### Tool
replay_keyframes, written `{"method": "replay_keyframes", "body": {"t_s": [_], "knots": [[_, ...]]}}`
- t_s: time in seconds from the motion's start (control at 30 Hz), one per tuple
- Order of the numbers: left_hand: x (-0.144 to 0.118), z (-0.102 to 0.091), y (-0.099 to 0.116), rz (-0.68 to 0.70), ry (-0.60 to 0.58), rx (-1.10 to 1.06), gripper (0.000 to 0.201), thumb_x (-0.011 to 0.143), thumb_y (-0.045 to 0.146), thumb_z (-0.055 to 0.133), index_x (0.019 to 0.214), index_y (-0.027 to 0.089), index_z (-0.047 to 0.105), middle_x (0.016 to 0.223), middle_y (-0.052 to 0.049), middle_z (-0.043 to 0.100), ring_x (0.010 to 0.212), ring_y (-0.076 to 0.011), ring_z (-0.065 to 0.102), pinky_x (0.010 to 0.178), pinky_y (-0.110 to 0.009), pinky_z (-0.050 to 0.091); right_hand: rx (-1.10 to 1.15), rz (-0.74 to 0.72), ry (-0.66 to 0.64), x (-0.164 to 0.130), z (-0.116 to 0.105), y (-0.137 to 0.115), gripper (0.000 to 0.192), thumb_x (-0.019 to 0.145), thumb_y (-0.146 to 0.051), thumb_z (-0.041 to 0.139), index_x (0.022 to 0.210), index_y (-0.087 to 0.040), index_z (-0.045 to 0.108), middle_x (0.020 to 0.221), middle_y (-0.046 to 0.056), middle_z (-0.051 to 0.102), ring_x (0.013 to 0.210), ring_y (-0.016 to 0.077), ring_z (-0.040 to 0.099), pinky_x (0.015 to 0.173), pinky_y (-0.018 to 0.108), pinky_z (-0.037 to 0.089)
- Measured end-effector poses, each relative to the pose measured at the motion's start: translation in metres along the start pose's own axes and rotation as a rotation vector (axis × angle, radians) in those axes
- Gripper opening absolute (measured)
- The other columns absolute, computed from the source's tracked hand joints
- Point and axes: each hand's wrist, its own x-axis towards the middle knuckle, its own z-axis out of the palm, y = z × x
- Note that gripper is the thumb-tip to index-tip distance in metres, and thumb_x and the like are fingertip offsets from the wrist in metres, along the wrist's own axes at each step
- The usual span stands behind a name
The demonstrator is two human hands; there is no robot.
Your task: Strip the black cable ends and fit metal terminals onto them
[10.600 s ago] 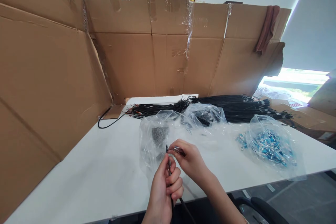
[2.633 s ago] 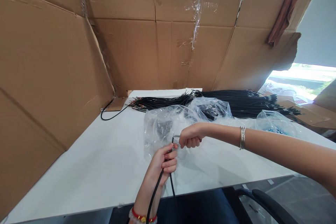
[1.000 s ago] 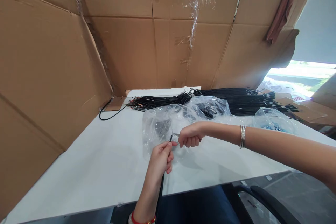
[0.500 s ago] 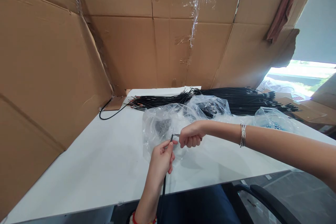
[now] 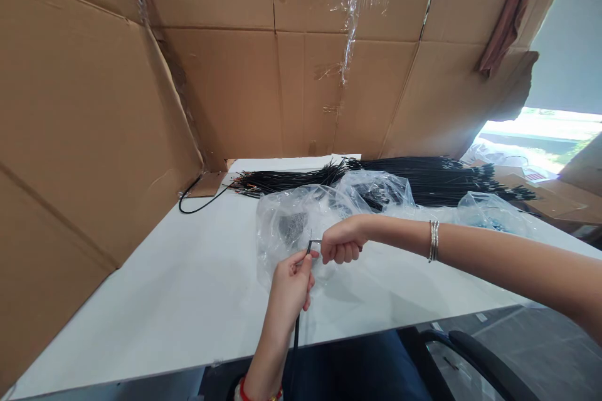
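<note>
My left hand [image 5: 290, 282] pinches a black cable [image 5: 296, 333] close to its upper end. The rest of the cable hangs past the wrist, over the table's front edge. A thin strand sticks up from the cable's tip. My right hand [image 5: 342, 242] is closed in a fist around a thin metal tool [image 5: 316, 241], whose narrow tip meets the cable end just above my left fingertips. Most of the tool is hidden in the fist, so its kind is unclear. Behind both hands lies a clear plastic bag [image 5: 275, 210] with fine wire-like pieces inside.
Bundles of black cables [image 5: 423, 175] lie along the back of the white table [image 5: 188, 301]. One cable [image 5: 202, 207] loops out at the left. Cardboard walls [image 5: 226, 94] stand at the left and back. Another plastic bag [image 5: 489, 213] lies right. A chair armrest [image 5: 489, 363] is below.
Both hands stay almost in place. The cable's tip now looks bent toward the tool, where it was straighter before. The view has shifted very slightly.
</note>
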Motion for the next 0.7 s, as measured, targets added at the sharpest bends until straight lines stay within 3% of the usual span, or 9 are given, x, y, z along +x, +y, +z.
{"method": "replay_keyframes", "body": {"t_s": [0.43, 0.7], "knots": [[0.0012, -0.0006, -0.0003, -0.013, 0.034, 0.093, 0.044, 0.081, 0.046, 0.061, 0.105, 0.01, 0.069, 0.04, 0.011, 0.038, 0.025, -0.0049, 0.024, 0.025, -0.018, 0.024, -0.012, -0.011, 0.028, 0.0032, 0.0012, 0.0027, 0.026, 0.096, -0.033, 0.057, 0.114, -0.014, 0.059, 0.103, 0.006, 0.064, 0.079, 0.0156, 0.064, 0.066, 0.031, 0.056], [-0.003, 0.0017, 0.0014, 0.009, 0.092, 0.161, 0.035, 0.08, 0.04, 0.061, 0.099, 0.013, 0.072, 0.041, 0.009, 0.039, 0.029, -0.0066, 0.025, 0.029, -0.02, 0.022, -0.043, -0.001, 0.039, -0.0015, 0.002, 0.0016, 0.021, 0.096, -0.032, 0.057, 0.106, -0.013, 0.06, 0.088, 0.002, 0.062, 0.062, 0.0099, 0.059, 0.052, 0.022, 0.051]]}}
